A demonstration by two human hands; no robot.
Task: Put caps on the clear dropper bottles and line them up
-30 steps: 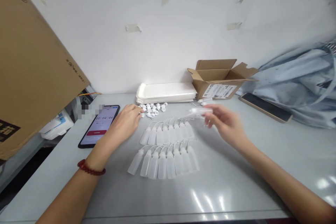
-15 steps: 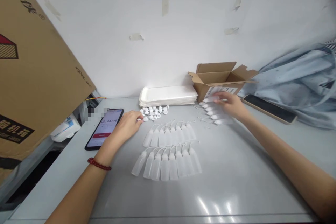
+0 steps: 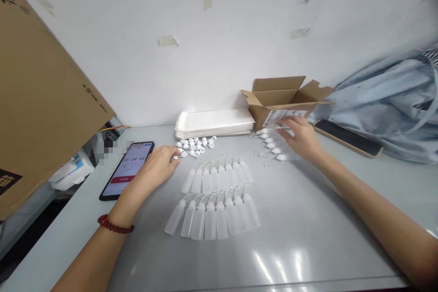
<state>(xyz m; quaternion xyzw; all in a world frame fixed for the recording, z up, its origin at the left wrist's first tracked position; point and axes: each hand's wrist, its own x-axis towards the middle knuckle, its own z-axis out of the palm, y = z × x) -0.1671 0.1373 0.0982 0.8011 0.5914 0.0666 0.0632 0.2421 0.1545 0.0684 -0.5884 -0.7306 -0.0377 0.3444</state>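
My left hand (image 3: 160,164) rests beside a pile of small white caps (image 3: 195,144), its fingertips closed on one white cap (image 3: 175,158). On the right, my right hand (image 3: 301,136) hovers over a row of translucent squeeze bottles with white pointed tips (image 3: 273,144). Its thumb and index finger are apart, and the palm side hides part of the bottles. Two rows of translucent bottles with thin white tails lie in the middle of the table, a back row (image 3: 215,179) and a front row (image 3: 215,221).
A stack of white trays (image 3: 215,123) stands by the wall, next to an open cardboard box (image 3: 280,105). A phone showing a timer (image 3: 128,169) lies left; another phone (image 3: 347,138) lies right, near blue-grey cloth (image 3: 383,105). A large carton (image 3: 44,91) leans at left.
My right thumb and index finger have spread apart, letting go of the bottle at the row's back. My left hand keeps its pinch. The camera view has shifted slightly.
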